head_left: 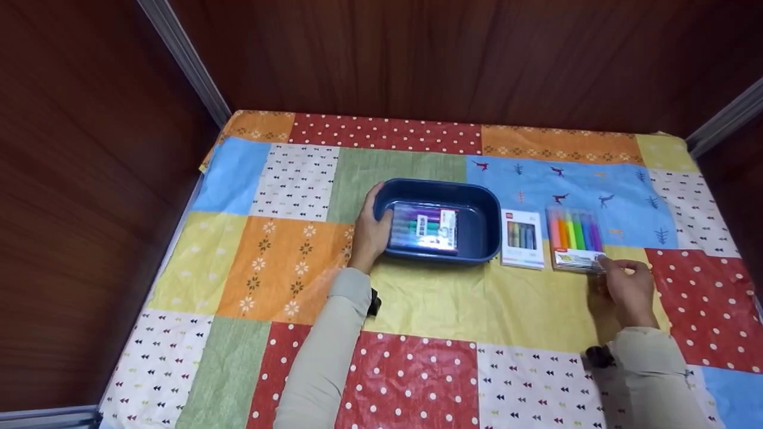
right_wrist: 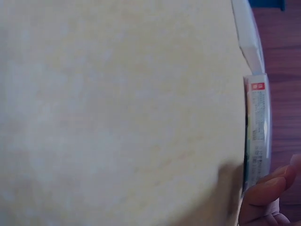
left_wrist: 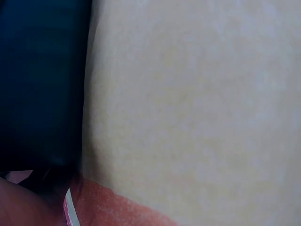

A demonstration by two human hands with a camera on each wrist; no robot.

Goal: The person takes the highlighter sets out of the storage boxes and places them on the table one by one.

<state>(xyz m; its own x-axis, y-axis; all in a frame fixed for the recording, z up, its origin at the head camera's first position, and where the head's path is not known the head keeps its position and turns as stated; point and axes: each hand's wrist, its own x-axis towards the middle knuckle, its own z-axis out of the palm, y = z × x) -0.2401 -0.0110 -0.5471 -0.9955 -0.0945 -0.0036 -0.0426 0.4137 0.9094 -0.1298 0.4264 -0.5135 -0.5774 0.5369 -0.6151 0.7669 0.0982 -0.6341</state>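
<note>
The right hand (head_left: 630,291) pinches the near right corner of a clear pack of coloured pens (head_left: 575,235), which lies on the patchwork cloth (head_left: 417,307) over the tabletop. The left hand (head_left: 372,235) grips the left end of a dark blue bin (head_left: 441,258), thumb over the rim and fingers along the outside. Another clear pack (head_left: 422,229), with purple and green inside, lies in the left part of the bin. Between the bin and the pinched pack lies a white windowed box (head_left: 522,239). Wooden panels (head_left: 417,59) rise beyond the far edge.
</note>
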